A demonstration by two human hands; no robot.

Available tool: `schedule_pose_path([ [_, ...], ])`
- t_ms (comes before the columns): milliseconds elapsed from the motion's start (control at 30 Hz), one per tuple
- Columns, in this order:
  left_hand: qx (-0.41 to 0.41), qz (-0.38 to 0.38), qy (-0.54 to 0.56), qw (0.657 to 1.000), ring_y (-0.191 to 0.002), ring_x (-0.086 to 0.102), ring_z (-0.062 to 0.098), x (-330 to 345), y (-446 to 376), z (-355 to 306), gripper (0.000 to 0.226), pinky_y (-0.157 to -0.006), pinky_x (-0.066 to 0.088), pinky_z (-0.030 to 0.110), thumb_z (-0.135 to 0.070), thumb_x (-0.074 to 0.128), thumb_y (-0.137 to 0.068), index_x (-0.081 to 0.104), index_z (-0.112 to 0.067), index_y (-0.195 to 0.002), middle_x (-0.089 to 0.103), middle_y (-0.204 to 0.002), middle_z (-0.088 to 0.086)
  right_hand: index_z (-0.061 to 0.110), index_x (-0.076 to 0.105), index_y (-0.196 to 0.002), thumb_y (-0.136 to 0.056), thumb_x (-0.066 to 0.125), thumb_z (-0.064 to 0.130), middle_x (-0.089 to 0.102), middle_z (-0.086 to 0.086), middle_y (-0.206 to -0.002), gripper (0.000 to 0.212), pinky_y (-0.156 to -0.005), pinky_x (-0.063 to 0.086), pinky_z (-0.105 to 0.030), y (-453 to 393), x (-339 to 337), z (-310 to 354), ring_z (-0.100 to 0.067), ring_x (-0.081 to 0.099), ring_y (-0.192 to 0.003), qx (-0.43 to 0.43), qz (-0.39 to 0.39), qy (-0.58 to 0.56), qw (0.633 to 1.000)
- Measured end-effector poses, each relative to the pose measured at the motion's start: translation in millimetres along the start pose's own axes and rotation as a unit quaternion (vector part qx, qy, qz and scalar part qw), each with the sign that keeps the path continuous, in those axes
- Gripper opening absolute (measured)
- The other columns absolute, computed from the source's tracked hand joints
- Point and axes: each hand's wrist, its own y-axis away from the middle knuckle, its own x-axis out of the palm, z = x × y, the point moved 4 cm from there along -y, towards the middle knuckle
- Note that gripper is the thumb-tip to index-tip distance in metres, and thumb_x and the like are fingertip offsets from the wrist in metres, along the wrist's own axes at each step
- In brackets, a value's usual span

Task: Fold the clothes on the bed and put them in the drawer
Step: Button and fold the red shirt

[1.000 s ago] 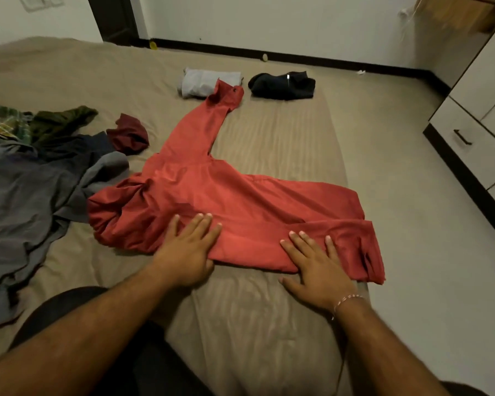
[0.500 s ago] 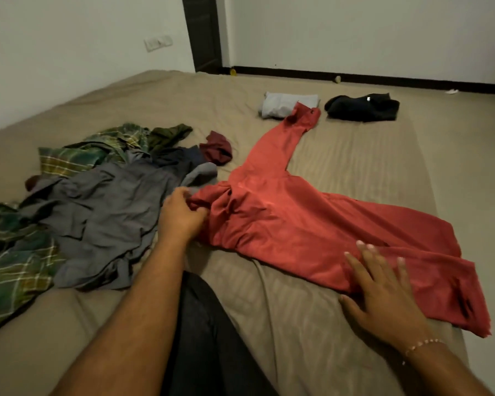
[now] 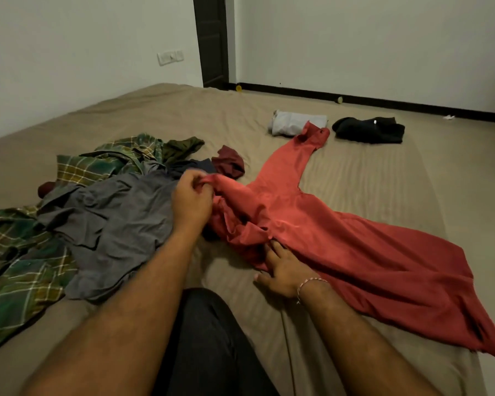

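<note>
The red long-sleeved shirt (image 3: 326, 238) lies spread on the bed (image 3: 369, 181), its body running from the bunched collar end near the middle of the mattress down toward the near right corner, where the hem hangs just at the right edge; one sleeve stretches away toward the far edge, its cuff ending just beside a folded pale grey garment (image 3: 297, 125) and near a folded black one (image 3: 369, 130). Your left hand (image 3: 190, 200) pinches a gather of the red cloth at the bunched end, fingers curled round it, right where the shirt meets the loose pile of a grey garment (image 3: 112, 224) and green plaid shirts (image 3: 26, 267) on the left side of the bed. Your right hand (image 3: 283, 270) lies at the near edge of the shirt, fingers pushed in under a crumpled fold (whether they grip it I cannot tell). So both hands are at the collar end, the left one farther in, and the long body lies off to your right. The bunched part looks like the other sleeve, and it probably needs drawing out flat before any fold; mind you don't drag the grey garment along with it. No drawer is in view.
</note>
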Motion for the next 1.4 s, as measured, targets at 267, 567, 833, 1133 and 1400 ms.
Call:
schedule_pose_path([
  [267, 0.394, 0.228, -0.527, 0.718, -0.096, 0.059, 0.026, -15.6, -68.3, -103.1, 0.020, -0.074, 0.047, 0.040, -0.033, 0.068, -0.089, 0.067, -0.028, -0.108, 0.061, -0.100, 0.000, 0.041, 0.010, -0.160, -0.084, 0.054, 0.073, 0.016, 0.005, -0.165, 0.094, -0.106, 0.040, -0.063, -13.2, -31.0, -5.9, -0.032, 0.027, -0.145, 0.091, -0.047, 0.040, 0.994],
  [567, 0.564, 0.352, -0.224, 0.713, -0.133, 0.050, 0.032, 73.3, 110.9, -137.1, 0.045, -0.109, 0.043, 0.049, -0.024, 0.048, -0.090, 0.062, -0.016, -0.132, 0.052, -0.146, 0.015, -0.003, 0.037, -0.143, -0.097, 0.037, 0.001, 0.040, -0.035, -0.143, 0.046, -0.108, 0.037, -0.060, 25.1, -106.4, 53.9, -0.050, 0.039, -0.133, 0.320, -0.196, -0.035, 0.926],
  [833, 0.328, 0.463, -0.359, 0.741, -0.160, -0.005, 0.029, 68.1, 140.9, -16.7, 0.102, -0.123, 0.011, 0.066, -0.043, 0.066, -0.076, 0.014, -0.034, -0.163, -0.006, -0.173, 0.007, 0.035, 0.041, -0.155, -0.081, 0.039, 0.073, 0.033, 0.004, -0.164, 0.082, -0.120, 0.034, -0.049, 205.3, -5.1, -189.8, -0.024, 0.041, -0.146, 0.157, -0.096, 0.128, 0.975],
  [1133, 0.231, 0.521, -0.429, 0.701, -0.122, 0.062, 0.024, 76.4, 75.3, 21.2, 0.050, -0.098, 0.051, 0.041, -0.041, 0.062, -0.094, 0.051, -0.043, -0.142, 0.061, -0.143, 0.001, 0.041, 0.036, -0.157, -0.094, 0.056, 0.029, 0.030, 0.004, -0.168, 0.068, -0.123, 0.012, -0.067, 211.8, 3.1, -208.4, -0.022, 0.024, -0.155, 0.241, -0.181, 0.150, 0.942],
  [1400, 0.045, 0.415, -0.320, 0.850, -0.110, 0.064, 0.033, 36.8, 57.5, 38.2, 0.042, -0.079, 0.043, 0.035, -0.024, 0.067, -0.094, 0.060, -0.027, -0.135, 0.069, -0.128, 0.010, 0.038, 0.024, -0.161, -0.085, 0.063, 0.008, 0.015, -0.005, -0.170, 0.090, -0.119, 0.028, -0.064, 239.2, -14.7, -256.6, -0.031, 0.020, -0.155, 0.322, -0.285, -0.050, 0.902],
])
